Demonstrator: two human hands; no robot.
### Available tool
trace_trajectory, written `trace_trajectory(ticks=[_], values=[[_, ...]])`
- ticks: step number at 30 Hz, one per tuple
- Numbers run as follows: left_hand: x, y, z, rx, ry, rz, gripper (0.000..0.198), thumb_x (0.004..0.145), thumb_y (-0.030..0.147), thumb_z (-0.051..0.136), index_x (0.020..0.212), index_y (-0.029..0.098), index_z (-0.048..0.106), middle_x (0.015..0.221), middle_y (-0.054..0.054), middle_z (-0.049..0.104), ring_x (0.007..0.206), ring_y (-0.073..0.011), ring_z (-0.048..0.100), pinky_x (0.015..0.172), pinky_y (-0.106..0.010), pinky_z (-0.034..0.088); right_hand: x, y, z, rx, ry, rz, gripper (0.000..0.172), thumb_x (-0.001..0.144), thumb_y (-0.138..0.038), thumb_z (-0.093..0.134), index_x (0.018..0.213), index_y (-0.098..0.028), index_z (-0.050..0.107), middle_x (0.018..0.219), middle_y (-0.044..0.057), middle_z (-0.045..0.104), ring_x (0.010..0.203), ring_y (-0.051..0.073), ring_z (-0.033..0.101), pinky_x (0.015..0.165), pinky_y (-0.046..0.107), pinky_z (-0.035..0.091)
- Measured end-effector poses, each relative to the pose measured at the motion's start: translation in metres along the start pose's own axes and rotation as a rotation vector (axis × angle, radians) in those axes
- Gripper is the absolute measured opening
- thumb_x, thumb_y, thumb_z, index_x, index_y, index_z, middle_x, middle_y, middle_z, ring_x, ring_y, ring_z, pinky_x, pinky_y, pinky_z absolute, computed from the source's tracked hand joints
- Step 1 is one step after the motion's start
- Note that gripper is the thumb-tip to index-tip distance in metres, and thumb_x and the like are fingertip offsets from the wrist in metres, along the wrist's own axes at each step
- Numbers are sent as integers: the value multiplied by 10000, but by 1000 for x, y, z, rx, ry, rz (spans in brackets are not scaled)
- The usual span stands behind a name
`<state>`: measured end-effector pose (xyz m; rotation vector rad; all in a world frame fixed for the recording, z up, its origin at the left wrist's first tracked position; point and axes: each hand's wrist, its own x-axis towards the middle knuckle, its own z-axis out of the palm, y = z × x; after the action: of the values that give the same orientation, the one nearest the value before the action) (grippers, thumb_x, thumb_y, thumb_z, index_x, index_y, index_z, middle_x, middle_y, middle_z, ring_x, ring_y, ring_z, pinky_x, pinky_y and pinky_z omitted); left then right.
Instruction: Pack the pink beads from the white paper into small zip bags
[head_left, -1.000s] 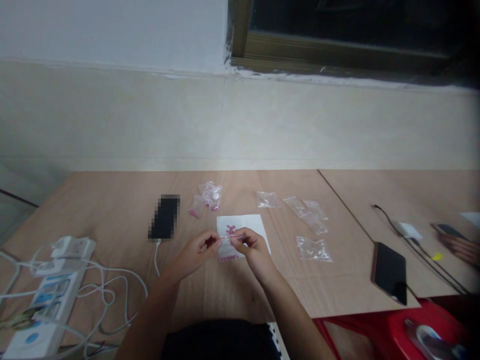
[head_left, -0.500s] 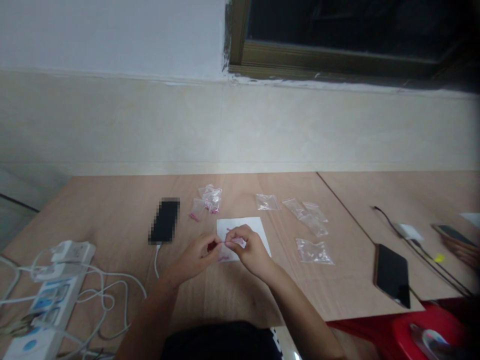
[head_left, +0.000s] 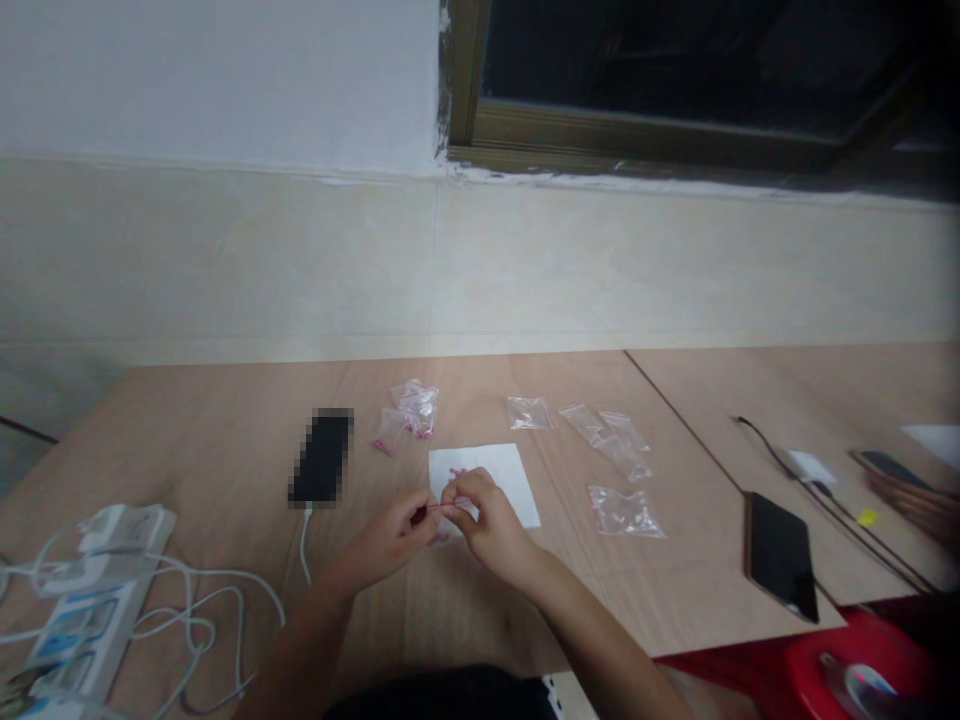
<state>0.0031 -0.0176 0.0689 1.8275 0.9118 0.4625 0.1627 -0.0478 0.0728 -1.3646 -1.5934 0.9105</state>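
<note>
My left hand (head_left: 394, 533) and my right hand (head_left: 481, 522) meet over the near edge of a white sheet of paper (head_left: 504, 470) on the wooden table (head_left: 225, 450). Both hands pinch the top strip of a small clear zip bag (head_left: 444, 512) between thumb and fingers. The bag holds small pink pieces and is mostly hidden by my fingers. A few pink pieces lie on the paper behind my right hand.
Filled small bags with pink pieces (head_left: 411, 410) lie at the back centre, empty clear bags (head_left: 622, 510) to the right. A black phone (head_left: 322, 468) on a white cable lies left, a power strip with cables (head_left: 90, 590) far left, another phone (head_left: 780, 555) right. Another person's hand (head_left: 919, 505) shows at the far right edge.
Both hands have stayed together on the small bag, with the right hand closing down over it. The camera tilted slightly, so the scene sits a little lower and to the left.
</note>
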Motion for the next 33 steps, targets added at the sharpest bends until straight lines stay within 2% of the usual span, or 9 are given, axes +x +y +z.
trace_trajectory(ticks=[3,9,16,20,23,27,33], values=[[1,-2,2,-31,-28,16,268,873,360,368,766,169,522,716,12,496,681,-137,452,625,-239,371,0,-1,1,15,23,-27,133,771,-172,581,652,-221,615,703,23,614,787,208,519,806,369,377],[0,-4,-2,-29,94,-23,311,833,408,415,614,187,419,619,43,379,608,-125,390,558,-224,323,0,12,-6,116,24,25,86,736,-278,636,675,-218,641,716,23,623,771,204,563,787,355,411],[0,-10,3,-127,-2,-114,306,837,445,403,668,192,433,644,45,366,624,-125,374,580,-226,325,-2,17,5,131,67,4,89,737,-204,608,648,-202,606,691,26,592,714,190,547,703,325,415],[2,-12,4,-124,22,-66,317,853,447,392,681,190,460,685,25,412,668,-139,410,614,-231,348,-1,19,13,134,65,55,85,715,-233,640,644,-195,613,687,26,599,709,193,551,698,327,409],[2,-11,1,-79,72,-62,308,848,424,417,653,188,448,683,28,410,668,-138,416,619,-232,351,0,25,10,170,64,132,131,684,-298,675,634,-191,618,658,18,598,679,188,545,674,320,404],[2,-11,-6,-52,53,-92,286,847,411,424,681,183,478,668,36,425,648,-131,424,590,-222,352,5,30,1,275,28,165,175,682,-338,655,607,-187,607,600,-1,568,612,161,513,619,290,390],[-3,-16,-20,13,117,-100,269,834,392,453,724,177,569,682,20,516,678,-142,487,624,-219,378,10,35,2,370,82,219,226,601,-324,694,504,-181,546,529,-29,535,538,120,464,583,259,364]])
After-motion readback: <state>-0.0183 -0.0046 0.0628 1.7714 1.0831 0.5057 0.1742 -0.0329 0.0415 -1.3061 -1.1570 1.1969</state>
